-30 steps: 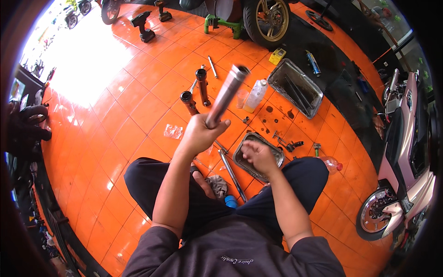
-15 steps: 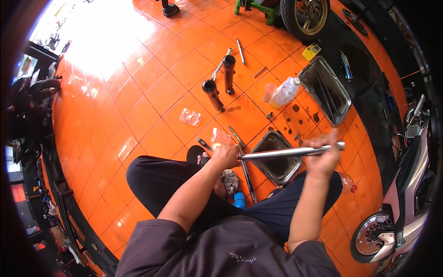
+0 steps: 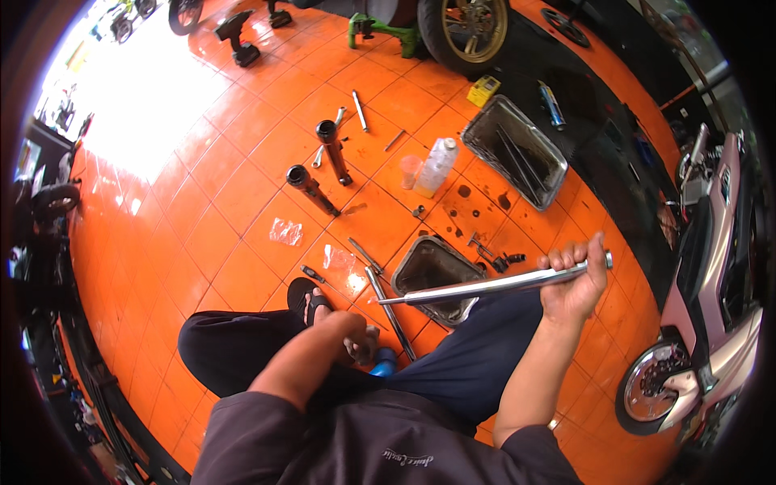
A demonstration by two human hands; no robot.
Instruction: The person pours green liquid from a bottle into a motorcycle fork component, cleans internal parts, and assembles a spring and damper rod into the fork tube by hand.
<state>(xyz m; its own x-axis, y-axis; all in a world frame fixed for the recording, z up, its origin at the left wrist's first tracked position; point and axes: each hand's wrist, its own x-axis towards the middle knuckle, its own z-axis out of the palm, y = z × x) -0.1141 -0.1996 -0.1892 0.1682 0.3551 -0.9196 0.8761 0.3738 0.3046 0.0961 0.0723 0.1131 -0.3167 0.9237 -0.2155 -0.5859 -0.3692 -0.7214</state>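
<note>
Far left on the orange tiled floor [image 3: 202,234] lie two clear plastic bags [image 3: 284,232], and beyond them two black fork tubes [image 3: 311,187] rest side by side but apart, with loose wrenches near them. The person sits on the floor, a sandalled foot [image 3: 311,303] tucked in.

The left hand [image 3: 352,335] is low between the knees, fingers curled around something small and grey; it is probably a metal part, but the forearm covers most of it. Just beside it stands a blue-capped object [image 3: 383,364], and a second chrome tube [image 3: 390,311] lies on the tiles, touching nothing in hand.

Further right, a dark metal drain tray [image 3: 432,267] sits near the knee. The long chrome fork tube [image 3: 485,285] is held level above that tray, its free end pointing left. The right hand [image 3: 575,279] has its fingers clenched around the tube's right end, near the bolt tip. A white plastic bottle [image 3: 436,166], a larger tray [image 3: 517,149] and a pink scooter [image 3: 715,267] lie beyond.

The tube is gripped at one end only, so its long free end could dip and knock the tray or drip oil onto the trousers. Small bolts scattered on dark oil spots [image 3: 465,210] could roll away or be knelt on.

The scooter is cut off at the right rim, the tray contents are too dark to read, and what the left hand grips stays hidden.
</note>
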